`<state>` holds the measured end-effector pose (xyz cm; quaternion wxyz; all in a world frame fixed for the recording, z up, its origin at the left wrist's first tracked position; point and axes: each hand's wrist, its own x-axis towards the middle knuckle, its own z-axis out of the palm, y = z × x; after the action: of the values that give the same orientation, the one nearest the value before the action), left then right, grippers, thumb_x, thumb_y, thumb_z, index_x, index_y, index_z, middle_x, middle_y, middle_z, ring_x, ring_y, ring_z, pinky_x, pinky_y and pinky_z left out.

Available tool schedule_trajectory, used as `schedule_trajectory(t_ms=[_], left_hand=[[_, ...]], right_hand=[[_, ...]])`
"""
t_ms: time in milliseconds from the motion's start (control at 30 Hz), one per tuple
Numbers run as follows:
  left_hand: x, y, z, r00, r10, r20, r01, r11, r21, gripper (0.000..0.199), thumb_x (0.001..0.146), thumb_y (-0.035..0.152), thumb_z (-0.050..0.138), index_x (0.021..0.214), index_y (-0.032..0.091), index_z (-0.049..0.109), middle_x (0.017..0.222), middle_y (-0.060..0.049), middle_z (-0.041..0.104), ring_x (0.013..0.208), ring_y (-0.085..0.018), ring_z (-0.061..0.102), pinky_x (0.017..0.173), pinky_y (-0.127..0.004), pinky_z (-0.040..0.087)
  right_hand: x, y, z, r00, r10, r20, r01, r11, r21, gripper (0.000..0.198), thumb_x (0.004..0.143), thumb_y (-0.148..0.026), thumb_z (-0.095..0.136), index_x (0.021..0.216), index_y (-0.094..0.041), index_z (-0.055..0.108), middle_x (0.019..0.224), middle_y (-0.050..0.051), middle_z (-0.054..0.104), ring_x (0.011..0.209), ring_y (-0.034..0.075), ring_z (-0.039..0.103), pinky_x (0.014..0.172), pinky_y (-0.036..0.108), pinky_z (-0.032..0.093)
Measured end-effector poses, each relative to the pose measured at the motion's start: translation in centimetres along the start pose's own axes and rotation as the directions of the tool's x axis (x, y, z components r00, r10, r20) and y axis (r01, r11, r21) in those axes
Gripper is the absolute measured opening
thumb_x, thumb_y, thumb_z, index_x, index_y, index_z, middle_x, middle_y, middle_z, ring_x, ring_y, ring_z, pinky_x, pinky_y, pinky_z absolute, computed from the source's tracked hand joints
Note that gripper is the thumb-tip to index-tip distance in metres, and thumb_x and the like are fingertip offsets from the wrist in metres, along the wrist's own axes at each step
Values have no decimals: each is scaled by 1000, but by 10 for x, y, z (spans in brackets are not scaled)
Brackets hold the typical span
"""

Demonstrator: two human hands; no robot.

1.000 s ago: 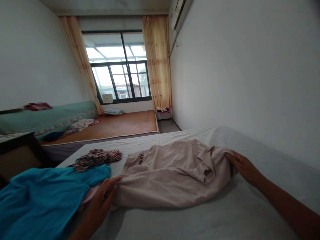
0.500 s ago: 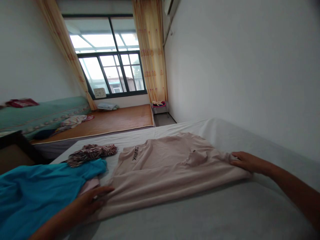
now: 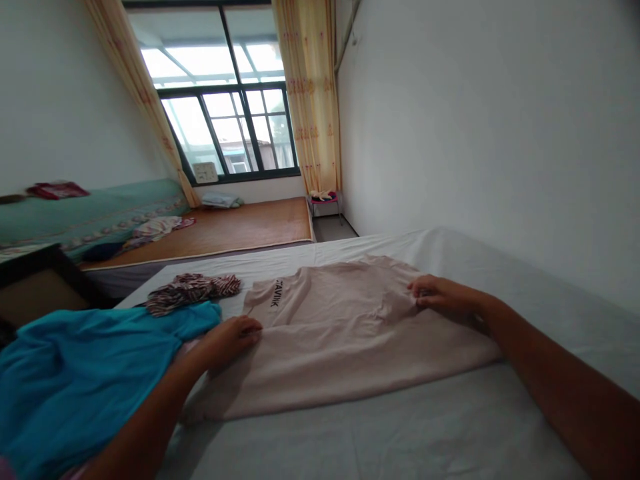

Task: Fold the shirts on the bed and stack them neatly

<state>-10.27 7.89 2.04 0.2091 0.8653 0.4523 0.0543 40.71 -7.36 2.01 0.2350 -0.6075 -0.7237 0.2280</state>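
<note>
A pale pink T-shirt (image 3: 340, 360) with dark lettering lies spread on a white-sheeted bed (image 3: 400, 433), its near side folded over in a long strip. At the left end of that fold, the fingers of my left hand (image 3: 235, 339) are closed on the cloth. My right hand (image 3: 443, 295) pinches the shirt near its right end, fingers bent and the tips partly hidden. Beside my left forearm lies a bright blue garment (image 3: 85, 373), with a bit of pink cloth showing under its edge. Behind it sits a crumpled striped cloth (image 3: 193, 293).
A second bed with a brown mat (image 3: 240, 230) stands beyond, with folded cloth (image 3: 223, 200) and rumpled clothes (image 3: 157, 229) on it. A white wall (image 3: 475, 133) runs along the right. At far left is a dark-framed piece of furniture (image 3: 45, 287).
Both hands have moved away from me across the shirt, the right one also leftward. The bunched cloth near the right hand lies flatter. The view has tilted slightly down.
</note>
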Motion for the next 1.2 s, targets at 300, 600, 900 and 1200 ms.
schedule_trajectory(t_ms=[300, 600, 900, 1200], left_hand=[[-2, -13, 0, 992, 34, -119, -45, 995, -89, 43, 82, 56, 47, 96, 21, 67, 100, -6, 69, 96, -25, 61, 88, -30, 45], [-4, -7, 5, 1000, -13, -25, 11, 998, -62, 45, 80, 59, 49, 93, 22, 71, 95, -4, 72, 91, -26, 64, 81, -27, 46], [-4, -22, 1, 999, -12, 40, 17, 993, -120, 42, 79, 58, 53, 88, 21, 71, 89, -2, 73, 87, -25, 64, 76, -25, 46], [-2, -26, -4, 995, -78, -59, 70, 991, -117, 44, 75, 58, 56, 90, 20, 73, 91, -4, 73, 87, -26, 65, 78, -27, 47]], right_hand=[[-8, 5, 1, 935, 153, -319, -148, 988, 39, 39, 80, -59, 53, 96, -24, 58, 81, 3, 63, 75, 20, 56, 70, 30, 46], [-29, 23, -10, 963, 267, -32, -265, 963, 44, 51, 79, -68, 48, 91, -22, 67, 95, 5, 68, 92, 26, 59, 84, 34, 45], [-39, 21, -20, 949, 310, -63, -286, 925, 250, 48, 75, -66, 55, 90, -21, 64, 88, 4, 67, 85, 24, 60, 73, 31, 48], [-35, 57, -12, 905, 403, -134, -397, 915, 69, 49, 74, -66, 53, 87, -21, 69, 84, 6, 71, 81, 27, 63, 73, 35, 48]])
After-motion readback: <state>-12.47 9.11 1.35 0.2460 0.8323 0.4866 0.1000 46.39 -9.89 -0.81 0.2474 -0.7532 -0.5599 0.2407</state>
